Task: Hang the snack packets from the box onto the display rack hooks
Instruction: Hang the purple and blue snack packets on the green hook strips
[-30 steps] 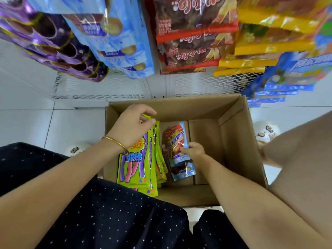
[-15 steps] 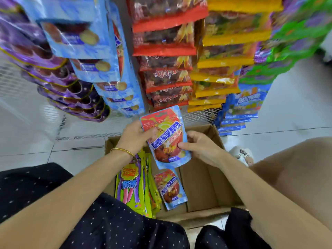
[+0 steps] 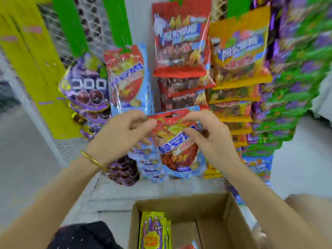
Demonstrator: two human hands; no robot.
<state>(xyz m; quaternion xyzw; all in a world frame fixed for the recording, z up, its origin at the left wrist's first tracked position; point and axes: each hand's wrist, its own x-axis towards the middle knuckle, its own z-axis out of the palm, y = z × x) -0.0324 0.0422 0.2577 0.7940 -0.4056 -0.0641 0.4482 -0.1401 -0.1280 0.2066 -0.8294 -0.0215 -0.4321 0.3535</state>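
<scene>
Snack packet (image 3: 177,141) has left the box (image 3: 235,221) — now raised before the display rack (image 3: 95,24), left hand (image 3: 118,135) and right hand (image 3: 212,139) pinching its top corners — hooking comes next, I judge.

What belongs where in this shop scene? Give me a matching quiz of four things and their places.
Things: 1 foremost red-and-blue packet; 2 yellow-green packets; 3 purple packets; 4 gold bangle.
Places: A in the cardboard box; B on the left wrist; C pinched between left hand and right hand; D hanging on the display rack.
Pairs: 1-C, 2-A, 3-D, 4-B.
</scene>
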